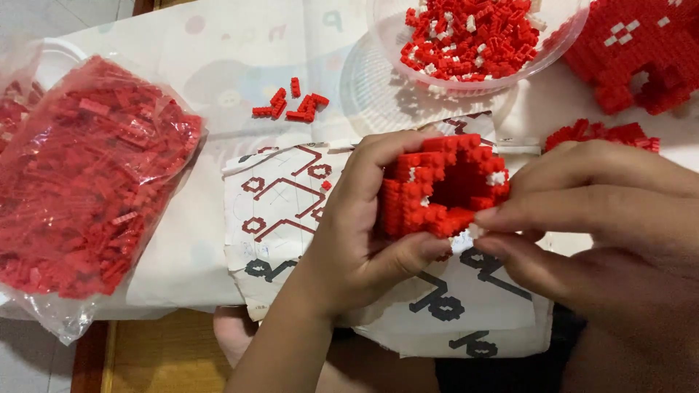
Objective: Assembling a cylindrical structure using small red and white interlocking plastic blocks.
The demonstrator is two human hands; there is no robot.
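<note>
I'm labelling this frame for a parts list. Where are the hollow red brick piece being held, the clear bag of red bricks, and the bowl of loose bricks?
Hollow red brick piece (437, 185): head view, on its front wall.
Clear bag of red bricks (87, 182): head view, mid-bag.
Bowl (382, 29): head view, on its left rim.

We note that the hollow block-built piece (443, 185) is red with a few white studs. The clear round plastic bowl (561, 36) contains red blocks mixed with white ones. The clear plastic bag (87, 182) holds uniformly red blocks. The small loose blocks (291, 105) are red. The paper instruction sheet (291, 211) is white, printed with red and black pixel-style line patterns. The large assembled block structure (641, 51) is red with white dot groups.
</note>
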